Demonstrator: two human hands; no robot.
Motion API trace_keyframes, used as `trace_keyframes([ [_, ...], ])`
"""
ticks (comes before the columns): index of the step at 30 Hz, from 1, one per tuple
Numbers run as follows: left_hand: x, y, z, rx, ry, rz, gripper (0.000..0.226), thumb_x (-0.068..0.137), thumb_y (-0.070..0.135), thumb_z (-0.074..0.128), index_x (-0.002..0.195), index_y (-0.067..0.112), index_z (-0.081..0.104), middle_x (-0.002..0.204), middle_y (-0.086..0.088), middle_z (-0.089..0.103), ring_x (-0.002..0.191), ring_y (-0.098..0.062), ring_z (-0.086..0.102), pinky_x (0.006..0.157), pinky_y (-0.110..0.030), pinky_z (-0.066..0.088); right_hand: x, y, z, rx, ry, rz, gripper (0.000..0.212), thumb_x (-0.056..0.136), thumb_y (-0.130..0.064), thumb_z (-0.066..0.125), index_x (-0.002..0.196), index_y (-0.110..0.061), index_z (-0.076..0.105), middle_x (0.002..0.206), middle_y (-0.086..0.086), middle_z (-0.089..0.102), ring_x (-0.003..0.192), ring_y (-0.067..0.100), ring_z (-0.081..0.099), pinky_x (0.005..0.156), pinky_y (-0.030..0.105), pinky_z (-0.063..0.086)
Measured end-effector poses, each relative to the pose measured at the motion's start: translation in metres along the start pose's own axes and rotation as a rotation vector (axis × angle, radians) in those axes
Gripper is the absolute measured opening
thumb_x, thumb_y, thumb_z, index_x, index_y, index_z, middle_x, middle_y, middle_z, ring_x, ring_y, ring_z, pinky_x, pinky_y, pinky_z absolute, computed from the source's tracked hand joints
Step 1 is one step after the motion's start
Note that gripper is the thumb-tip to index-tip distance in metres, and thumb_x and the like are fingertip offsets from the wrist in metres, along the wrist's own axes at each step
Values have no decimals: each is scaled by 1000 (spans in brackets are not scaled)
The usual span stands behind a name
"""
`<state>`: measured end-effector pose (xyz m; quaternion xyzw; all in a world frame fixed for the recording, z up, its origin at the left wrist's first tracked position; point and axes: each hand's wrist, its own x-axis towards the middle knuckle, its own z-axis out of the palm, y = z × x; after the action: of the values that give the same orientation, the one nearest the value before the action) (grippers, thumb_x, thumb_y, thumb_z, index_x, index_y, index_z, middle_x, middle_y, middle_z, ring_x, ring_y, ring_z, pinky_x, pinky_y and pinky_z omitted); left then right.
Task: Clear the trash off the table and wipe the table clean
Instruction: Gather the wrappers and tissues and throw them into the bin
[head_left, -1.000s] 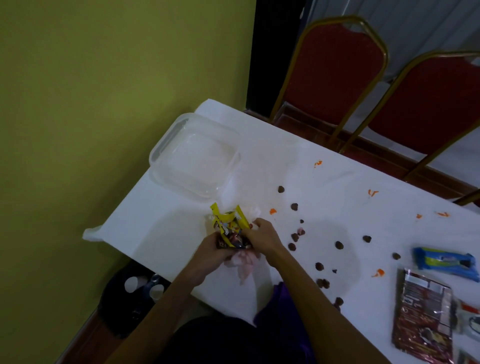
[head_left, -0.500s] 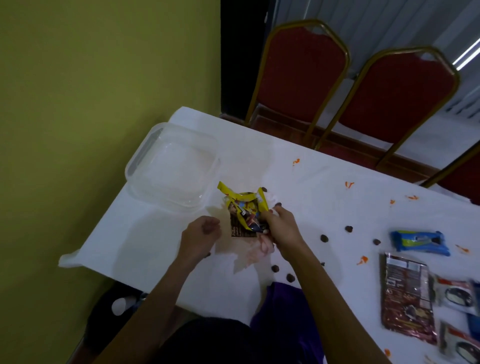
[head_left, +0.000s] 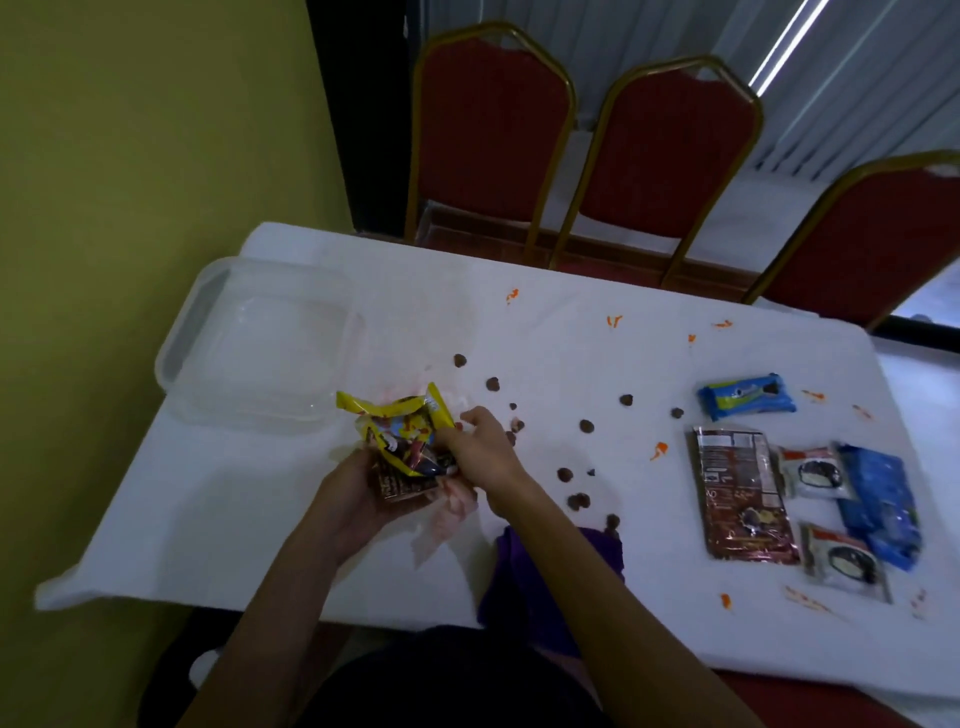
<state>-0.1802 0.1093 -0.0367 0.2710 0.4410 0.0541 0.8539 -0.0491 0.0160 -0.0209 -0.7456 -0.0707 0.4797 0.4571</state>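
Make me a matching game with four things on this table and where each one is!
Things:
1 clear box
2 yellow wrapper
3 purple cloth
4 brown packet

Places:
A held in the left hand
B draped over the table's near edge
C at the table's left end
D lying flat on the right, beside white packets

Pairs: 1-C, 2-A, 3-B, 4-D
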Motion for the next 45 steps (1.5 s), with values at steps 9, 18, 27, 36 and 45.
trace_keyframes([
  [9, -51, -39, -31, -45, 65, 82, 52, 100, 51, 39, 132, 16, 61, 127, -16, 68, 107, -37, 69, 80, -51, 59, -46, 42, 23, -60, -72, -115, 36, 88, -24, 58, 121, -31, 45, 101, 6, 68, 82, 18, 67, 68, 34, 57],
  [18, -130, -97, -42, -136, 136, 180, 55, 95, 59, 44, 122, 17, 67, 116, -15, 73, 100, -35, 70, 74, -46, 60, -106, 87, 45, -231, -140, -232, 29, 90, -27, 58, 119, -28, 55, 116, -3, 62, 100, 14, 63, 85, 37, 58],
  [27, -189, -125, -94, -330, 225, 258, 55, 95, 59, 44, 122, 17, 68, 120, -16, 71, 102, -34, 70, 78, -45, 58, -136, 103, 109, -373, -319, -268, 27, 88, -30, 64, 115, -26, 60, 109, -5, 65, 93, 9, 61, 69, 22, 47],
  [36, -253, -152, -191, -521, 386, 372, 52, 95, 58, 48, 125, 20, 68, 123, -14, 70, 104, -37, 68, 92, -53, 50, -171, 132, 224, -474, -525, -254, 46, 64, -51, 74, 104, -29, 68, 99, -13, 71, 92, 4, 68, 86, 35, 58],
  [45, -279, -176, -276, -598, 470, 297, 62, 93, 62, 45, 130, 16, 65, 124, -14, 70, 101, -33, 70, 89, -50, 52, -188, 174, 307, -608, -609, -174, 16, 85, -27, 70, 97, -26, 60, 91, -9, 64, 83, 5, 61, 63, 25, 44],
])
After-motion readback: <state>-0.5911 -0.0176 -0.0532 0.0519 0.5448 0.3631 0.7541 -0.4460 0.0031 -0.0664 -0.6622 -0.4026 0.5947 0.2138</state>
